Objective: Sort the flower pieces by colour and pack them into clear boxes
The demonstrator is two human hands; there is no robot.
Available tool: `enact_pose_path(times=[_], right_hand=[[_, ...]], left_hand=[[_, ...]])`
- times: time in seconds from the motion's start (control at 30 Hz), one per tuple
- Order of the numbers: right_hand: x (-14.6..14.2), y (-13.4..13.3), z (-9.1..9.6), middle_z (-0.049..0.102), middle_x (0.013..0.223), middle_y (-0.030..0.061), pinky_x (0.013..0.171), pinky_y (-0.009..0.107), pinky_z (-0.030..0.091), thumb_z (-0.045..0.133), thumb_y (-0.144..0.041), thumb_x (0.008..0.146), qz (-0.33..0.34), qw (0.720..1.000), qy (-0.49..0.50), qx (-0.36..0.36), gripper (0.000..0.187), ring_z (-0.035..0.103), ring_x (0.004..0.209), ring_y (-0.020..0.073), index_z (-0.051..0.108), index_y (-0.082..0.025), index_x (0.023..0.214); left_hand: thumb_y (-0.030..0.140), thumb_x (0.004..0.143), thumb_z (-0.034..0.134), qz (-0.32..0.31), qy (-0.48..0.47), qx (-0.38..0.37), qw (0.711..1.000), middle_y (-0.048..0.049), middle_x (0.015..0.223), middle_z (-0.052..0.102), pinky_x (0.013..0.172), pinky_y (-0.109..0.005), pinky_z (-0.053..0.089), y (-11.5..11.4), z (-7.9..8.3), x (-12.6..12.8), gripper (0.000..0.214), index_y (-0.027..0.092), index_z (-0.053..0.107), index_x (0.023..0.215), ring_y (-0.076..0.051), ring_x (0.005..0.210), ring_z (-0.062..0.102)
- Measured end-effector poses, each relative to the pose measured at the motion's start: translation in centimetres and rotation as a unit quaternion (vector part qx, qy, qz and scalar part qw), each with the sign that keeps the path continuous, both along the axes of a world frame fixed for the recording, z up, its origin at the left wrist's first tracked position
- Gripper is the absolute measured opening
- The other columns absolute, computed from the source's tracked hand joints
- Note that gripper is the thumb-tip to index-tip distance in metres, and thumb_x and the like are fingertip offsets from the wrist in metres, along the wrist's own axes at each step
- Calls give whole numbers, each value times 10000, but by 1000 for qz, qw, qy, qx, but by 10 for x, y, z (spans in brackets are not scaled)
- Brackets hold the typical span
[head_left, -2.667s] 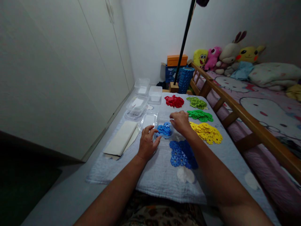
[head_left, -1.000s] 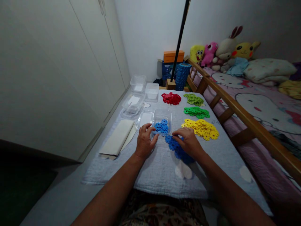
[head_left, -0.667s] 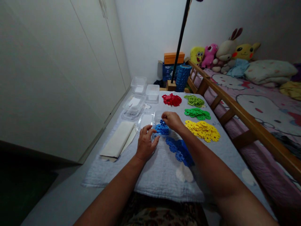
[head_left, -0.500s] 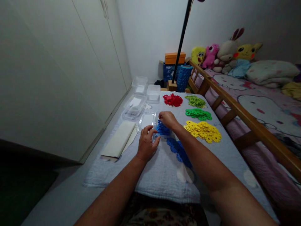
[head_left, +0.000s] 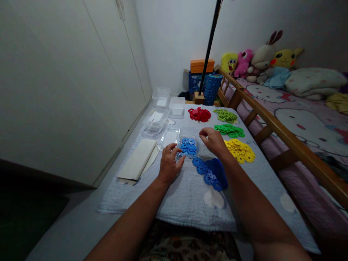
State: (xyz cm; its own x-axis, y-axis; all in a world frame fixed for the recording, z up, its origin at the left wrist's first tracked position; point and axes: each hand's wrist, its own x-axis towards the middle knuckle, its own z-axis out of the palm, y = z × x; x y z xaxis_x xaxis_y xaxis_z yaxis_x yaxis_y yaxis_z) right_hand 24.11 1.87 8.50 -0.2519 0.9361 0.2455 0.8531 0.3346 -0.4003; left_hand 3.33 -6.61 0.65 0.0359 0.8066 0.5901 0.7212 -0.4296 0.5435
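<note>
My left hand [head_left: 170, 165] rests at the near left corner of a clear plastic container [head_left: 198, 146], thumb and fingers around that corner. Flat blue flower-shaped pieces [head_left: 188, 145] lie inside the container. Its transparent lid [head_left: 171, 136] extends to the left, partly behind my left fingers. Just right of the container my right hand [head_left: 212, 140] hovers with curled fingers, the tips together and nothing visible in them. Below it, a loose pile of blue flower pieces [head_left: 209, 174] is spread on the cloth, partly beside my right forearm.
Yellow [head_left: 241, 150], green [head_left: 230, 131], light green [head_left: 225, 115] and red [head_left: 199, 114] piles of pieces lie to the right and back. More clear containers [head_left: 177, 107] stand at the back left. Folded beige card [head_left: 138, 159] lies left. A wooden bed rail [head_left: 285, 145] borders the right.
My right hand has moved from above the container to its right side, uncovering the blue pieces inside. My left hand stays at the corner.
</note>
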Motion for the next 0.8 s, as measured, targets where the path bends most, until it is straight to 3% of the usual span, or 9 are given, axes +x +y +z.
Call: enact_pose_path(times=[0.13,0.33,0.5,0.63,0.8], right_hand=[[24,-36,-16,716,993,100,874,350,405,660,-243,886,-10,997,-67,-28,111,604,979,244,756,-191,903],[11,-69,-47,684,1059,117,877,393,348,724,-471,854,-5,988,-139,-65,300,550,1051,301,765,-216,1005],[8,-66,-53,712,986,75,849,358,341,720,-332,837,-5,994,-71,-77,150,574,982,251,733,-210,923],[14,-62,-51,710,823,22,751,298,362,682,-231,808,2,991,38,-131,38,600,811,185,701,-208,831],[23,-60,-52,683,760,0,669,262,388,631,-202,775,12,980,113,-161,58,606,731,161,676,-207,811]], left_hand=[[222,858,720,6,1,-4,1000,-102,1226,586,1063,-455,487,1,-1,0,179,219,641,1018,-273,1202,578],[238,872,710,6,6,-1,1000,-109,1225,586,1068,-461,478,1,0,0,163,207,645,1018,-277,1205,568],[234,869,710,9,7,-10,1000,-110,1232,584,1066,-463,479,0,0,0,175,207,643,1029,-279,1199,568],[241,869,710,8,8,-11,1000,-107,1233,584,1066,-465,479,0,0,0,178,214,642,1031,-279,1200,568],[239,863,712,7,5,-12,1000,-105,1234,582,1074,-469,473,1,0,0,183,217,645,1032,-279,1211,565]])
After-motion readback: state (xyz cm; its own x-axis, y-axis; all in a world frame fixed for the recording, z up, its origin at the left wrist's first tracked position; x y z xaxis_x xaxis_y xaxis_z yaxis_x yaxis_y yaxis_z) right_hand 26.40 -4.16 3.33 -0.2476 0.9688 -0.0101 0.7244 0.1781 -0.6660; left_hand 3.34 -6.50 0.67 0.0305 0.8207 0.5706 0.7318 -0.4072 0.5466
